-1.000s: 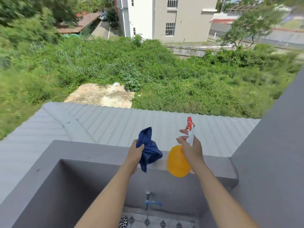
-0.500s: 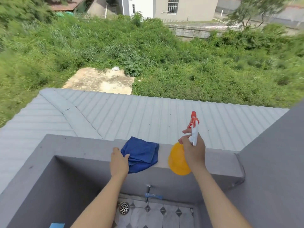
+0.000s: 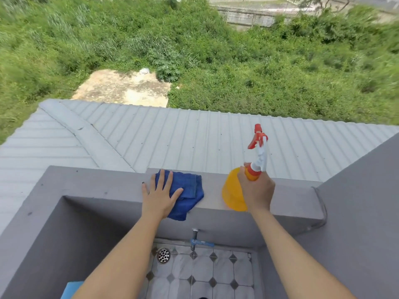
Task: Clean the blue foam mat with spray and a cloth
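Observation:
A blue cloth [image 3: 190, 192] lies on top of the grey ledge [image 3: 97, 182], partly draped over its near edge. My left hand [image 3: 159, 197] rests flat on the cloth's left part with fingers spread. An orange spray bottle [image 3: 232, 190] with a white and red trigger head stands on the ledge to the right. My right hand [image 3: 257, 190] grips it around the neck. A corner of the blue foam mat [image 3: 71, 289] shows at the bottom left, down on the floor; the rest is out of view.
Below the ledge is a tiled floor [image 3: 207, 275] with a round drain [image 3: 163, 255] and a blue-handled tap [image 3: 198, 241]. A grey wall [image 3: 358, 212] rises at the right. Beyond the ledge lie a corrugated roof [image 3: 172, 134] and green bushes.
My left hand lowered the bunched cloth onto the ledge, let it go, and now lies flat on it. The right hand set the bottle down lower. The view tilted downward.

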Action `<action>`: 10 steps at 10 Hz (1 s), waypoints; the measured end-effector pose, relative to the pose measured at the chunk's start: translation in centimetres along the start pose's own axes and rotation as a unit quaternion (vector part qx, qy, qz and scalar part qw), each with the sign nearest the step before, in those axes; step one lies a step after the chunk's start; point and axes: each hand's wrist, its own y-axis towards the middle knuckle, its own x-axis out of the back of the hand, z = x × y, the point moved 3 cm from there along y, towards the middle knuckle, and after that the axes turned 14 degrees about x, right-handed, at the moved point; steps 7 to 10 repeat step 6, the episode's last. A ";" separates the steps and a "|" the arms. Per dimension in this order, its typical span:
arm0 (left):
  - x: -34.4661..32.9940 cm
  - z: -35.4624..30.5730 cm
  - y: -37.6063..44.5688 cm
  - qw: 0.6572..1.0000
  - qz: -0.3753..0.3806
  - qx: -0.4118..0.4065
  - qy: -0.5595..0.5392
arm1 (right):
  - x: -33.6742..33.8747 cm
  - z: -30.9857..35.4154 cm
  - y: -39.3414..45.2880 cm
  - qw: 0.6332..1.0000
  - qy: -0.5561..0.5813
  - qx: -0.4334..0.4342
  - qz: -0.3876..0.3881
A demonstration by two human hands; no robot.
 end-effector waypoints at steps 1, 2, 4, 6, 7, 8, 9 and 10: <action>-0.2 0.2 0.1 1.000 -0.021 -0.011 -0.003 | -1.0 0.2 0.6 0.999 -0.003 -0.020 -0.025; -0.2 0.4 0.4 0.999 -0.045 -0.026 -0.009 | -1.5 0.2 0.6 0.999 -0.011 -0.024 -0.030; -0.1 1.0 0.8 0.999 -0.029 -0.034 -0.012 | -2.0 0.4 0.5 0.999 -0.014 -0.033 -0.006; 1.2 0.9 0.0 0.999 -0.004 -0.046 0.015 | -0.1 1.8 -0.7 0.998 0.000 0.036 0.044; 1.2 0.9 0.0 0.999 -0.004 -0.046 0.015 | -0.1 1.8 -0.7 0.998 0.000 0.036 0.044; 1.2 0.9 0.0 0.999 -0.004 -0.046 0.015 | -0.1 1.8 -0.7 0.998 0.000 0.036 0.044; 1.2 0.9 0.0 0.999 -0.004 -0.046 0.015 | -0.1 1.8 -0.7 0.998 0.000 0.036 0.044; 1.2 0.9 0.0 0.999 -0.004 -0.046 0.015 | -0.1 1.8 -0.7 0.998 0.000 0.036 0.044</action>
